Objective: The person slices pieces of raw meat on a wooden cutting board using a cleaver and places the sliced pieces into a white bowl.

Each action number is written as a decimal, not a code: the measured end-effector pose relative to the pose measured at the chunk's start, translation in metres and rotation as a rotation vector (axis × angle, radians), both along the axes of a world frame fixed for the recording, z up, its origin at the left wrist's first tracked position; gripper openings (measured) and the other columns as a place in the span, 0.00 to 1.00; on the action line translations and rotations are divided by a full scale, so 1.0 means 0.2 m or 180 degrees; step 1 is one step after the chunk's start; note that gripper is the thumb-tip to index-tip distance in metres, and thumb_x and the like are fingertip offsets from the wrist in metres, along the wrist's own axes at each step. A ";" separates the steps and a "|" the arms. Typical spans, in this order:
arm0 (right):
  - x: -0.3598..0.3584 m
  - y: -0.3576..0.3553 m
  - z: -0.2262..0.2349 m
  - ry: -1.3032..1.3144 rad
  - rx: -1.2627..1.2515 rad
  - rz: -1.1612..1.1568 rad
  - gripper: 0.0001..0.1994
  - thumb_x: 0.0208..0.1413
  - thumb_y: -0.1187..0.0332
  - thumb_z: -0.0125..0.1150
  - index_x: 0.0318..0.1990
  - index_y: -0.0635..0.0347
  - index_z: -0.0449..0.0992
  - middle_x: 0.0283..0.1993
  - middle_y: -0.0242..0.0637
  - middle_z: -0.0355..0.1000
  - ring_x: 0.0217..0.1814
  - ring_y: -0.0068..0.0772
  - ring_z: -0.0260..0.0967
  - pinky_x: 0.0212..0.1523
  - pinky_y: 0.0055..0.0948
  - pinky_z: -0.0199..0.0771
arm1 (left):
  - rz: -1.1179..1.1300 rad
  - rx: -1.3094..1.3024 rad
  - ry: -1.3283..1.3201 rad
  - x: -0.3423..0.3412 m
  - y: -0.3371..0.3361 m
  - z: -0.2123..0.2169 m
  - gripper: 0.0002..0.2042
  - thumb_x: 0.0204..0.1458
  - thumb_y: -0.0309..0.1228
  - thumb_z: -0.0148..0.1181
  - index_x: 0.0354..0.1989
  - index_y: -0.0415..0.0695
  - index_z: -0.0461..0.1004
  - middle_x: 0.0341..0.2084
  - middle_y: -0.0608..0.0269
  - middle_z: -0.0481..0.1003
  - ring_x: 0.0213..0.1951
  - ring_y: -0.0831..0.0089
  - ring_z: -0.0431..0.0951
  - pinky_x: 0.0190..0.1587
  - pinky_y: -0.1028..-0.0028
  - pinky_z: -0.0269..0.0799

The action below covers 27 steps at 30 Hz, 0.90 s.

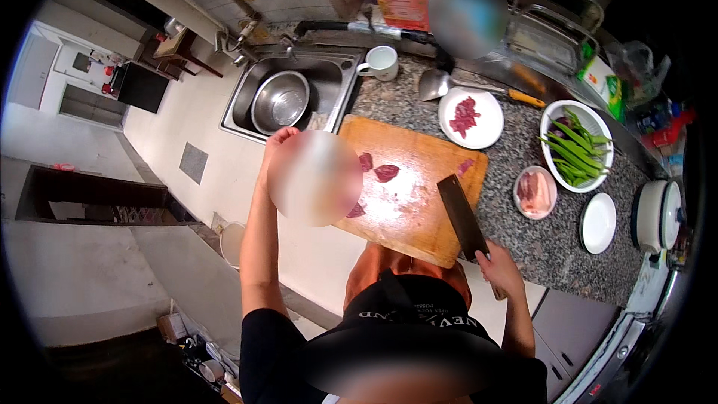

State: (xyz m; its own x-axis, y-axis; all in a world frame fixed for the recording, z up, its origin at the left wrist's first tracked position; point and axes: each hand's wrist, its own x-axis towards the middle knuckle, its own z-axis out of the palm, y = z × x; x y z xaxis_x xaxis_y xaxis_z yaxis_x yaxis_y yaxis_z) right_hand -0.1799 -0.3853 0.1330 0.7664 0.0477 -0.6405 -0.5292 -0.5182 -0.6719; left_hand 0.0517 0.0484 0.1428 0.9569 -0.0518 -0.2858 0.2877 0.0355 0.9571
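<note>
In my right hand (502, 271) is the handle of a dark-bladed cleaver (461, 215), its blade resting over the right part of a wooden cutting board (419, 142). Pieces of dark red meat (386, 173) lie on the board, with a small scrap near its right edge. My left hand (281, 139) is raised at the board's left side, by the sink. Its visible fingers look bent at the edge of a round blurred patch, which hides whatever they grip and part of the board.
Behind the board stand a plate of cut meat (485, 123), a spatula (434, 85) and a white mug (382, 63). To the right are a basket of green peppers (552, 151), a bowl of pale meat (535, 213), an oval white dish (598, 223) and a pot (649, 213). A steel basin (263, 108) sits in the sink (329, 67).
</note>
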 end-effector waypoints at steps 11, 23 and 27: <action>0.27 0.62 0.12 0.0425 0.0237 -0.1238 0.08 0.56 0.72 0.49 0.42 0.63 0.68 0.15 0.29 0.61 0.12 0.18 0.58 0.13 0.22 0.60 | -0.0293 0.0105 -0.0138 0.76 0.78 -0.17 0.03 0.52 0.26 0.54 0.30 0.42 0.68 0.23 0.69 0.69 0.24 0.82 0.64 0.29 0.83 0.61; 0.31 1.21 0.15 0.0780 0.0289 -0.1884 0.05 0.57 0.71 0.50 0.38 0.62 0.68 0.15 0.28 0.60 0.12 0.17 0.56 0.13 0.21 0.59 | -0.1044 0.1406 0.0038 1.26 0.66 -1.69 0.32 0.43 0.29 0.61 0.56 0.39 0.51 0.47 0.48 0.65 0.49 0.61 0.66 0.49 0.72 0.63; 0.16 1.33 0.15 0.0691 0.0444 -0.2386 0.06 0.57 0.70 0.51 0.39 0.61 0.67 0.15 0.27 0.59 0.11 0.18 0.56 0.12 0.20 0.60 | -0.1306 0.1705 -0.0060 1.16 0.53 -1.75 0.33 0.48 0.32 0.56 0.62 0.42 0.50 0.53 0.48 0.63 0.55 0.60 0.63 0.54 0.69 0.60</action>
